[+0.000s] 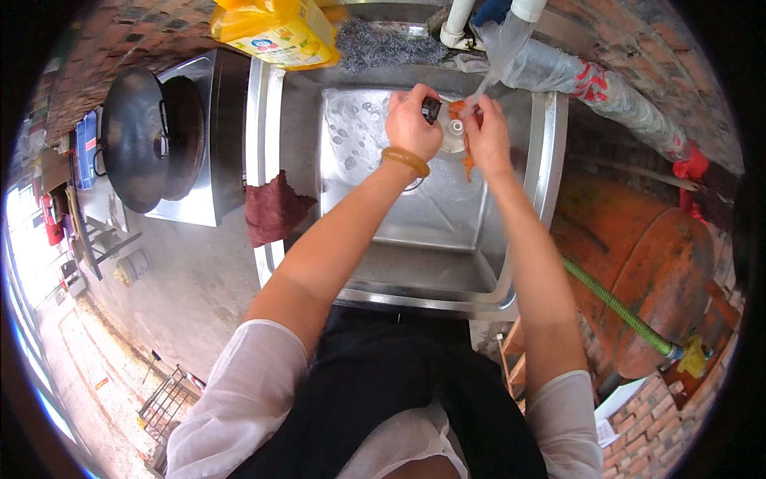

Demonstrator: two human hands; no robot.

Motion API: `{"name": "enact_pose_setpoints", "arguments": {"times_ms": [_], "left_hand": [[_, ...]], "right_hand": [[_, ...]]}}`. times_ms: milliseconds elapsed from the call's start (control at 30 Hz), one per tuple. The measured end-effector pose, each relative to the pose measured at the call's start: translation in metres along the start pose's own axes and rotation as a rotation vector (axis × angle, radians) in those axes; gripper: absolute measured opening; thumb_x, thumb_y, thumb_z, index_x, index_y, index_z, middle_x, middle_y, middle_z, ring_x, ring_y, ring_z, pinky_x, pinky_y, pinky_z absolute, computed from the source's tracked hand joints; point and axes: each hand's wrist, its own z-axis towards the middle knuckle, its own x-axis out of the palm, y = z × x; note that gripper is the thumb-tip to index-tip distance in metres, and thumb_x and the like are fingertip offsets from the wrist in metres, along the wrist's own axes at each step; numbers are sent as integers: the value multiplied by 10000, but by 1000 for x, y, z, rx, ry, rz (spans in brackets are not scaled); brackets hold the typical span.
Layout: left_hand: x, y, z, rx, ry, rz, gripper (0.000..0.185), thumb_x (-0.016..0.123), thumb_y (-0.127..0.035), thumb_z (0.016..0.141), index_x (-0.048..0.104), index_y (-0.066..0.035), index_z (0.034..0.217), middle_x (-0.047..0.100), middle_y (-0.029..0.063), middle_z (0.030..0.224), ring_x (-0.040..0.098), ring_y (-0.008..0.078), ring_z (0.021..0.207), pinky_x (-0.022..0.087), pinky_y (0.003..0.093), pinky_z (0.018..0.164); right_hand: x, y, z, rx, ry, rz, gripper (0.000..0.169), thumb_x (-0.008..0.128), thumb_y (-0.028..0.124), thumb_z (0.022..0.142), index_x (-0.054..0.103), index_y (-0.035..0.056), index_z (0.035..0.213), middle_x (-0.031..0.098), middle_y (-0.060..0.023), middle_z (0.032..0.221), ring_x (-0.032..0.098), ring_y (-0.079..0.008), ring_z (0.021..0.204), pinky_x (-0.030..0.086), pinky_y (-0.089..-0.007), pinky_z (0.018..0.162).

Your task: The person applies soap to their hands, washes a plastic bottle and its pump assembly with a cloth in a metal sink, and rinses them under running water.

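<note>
Over the stainless steel sink [419, 230], my left hand [414, 120] is closed around a black object [431, 111], perhaps a tool's handle; the rest of it is hidden by my fingers. To its right, my right hand [489, 135] pinches an orange thing [456, 109], mostly covered and too blurred to name. An orange strip [468, 166] dangles below those fingers. Clear plastic film [504, 51] hangs from a white pipe [528, 8] down to my right fingertips. Beneath both hands lies the round sink drain [455, 127].
A yellow detergent jug [281, 33] and grey steel-wool-like scrubbing material [389, 45] sit behind the sink. A maroon cloth [276, 209] drapes over its left rim. Left stands a stove with a black wok [134, 141]. A green hose [619, 305] runs along the right.
</note>
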Motion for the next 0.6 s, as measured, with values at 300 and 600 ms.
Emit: {"name": "enact_pose_setpoints", "arguments": {"times_ms": [300, 600], "left_hand": [[8, -14, -52, -297, -136, -246, 326, 587, 59, 646, 547, -67, 944, 583, 134, 939, 494, 341, 941, 405, 405, 853], [-3, -13, -59, -234, 125, -372, 377, 577, -6, 684, 500, -62, 1048, 569, 157, 991, 481, 338, 958, 391, 423, 878]], "right_hand": [[55, 24, -96, 120, -546, 206, 395, 607, -9, 824, 615, 91, 1207, 508, -136, 924, 547, -285, 844, 469, -357, 749], [14, 39, -98, 9, -118, -109, 230, 615, 44, 780, 668, 44, 1004, 557, -116, 927, 603, -271, 836, 492, -376, 653]]}}
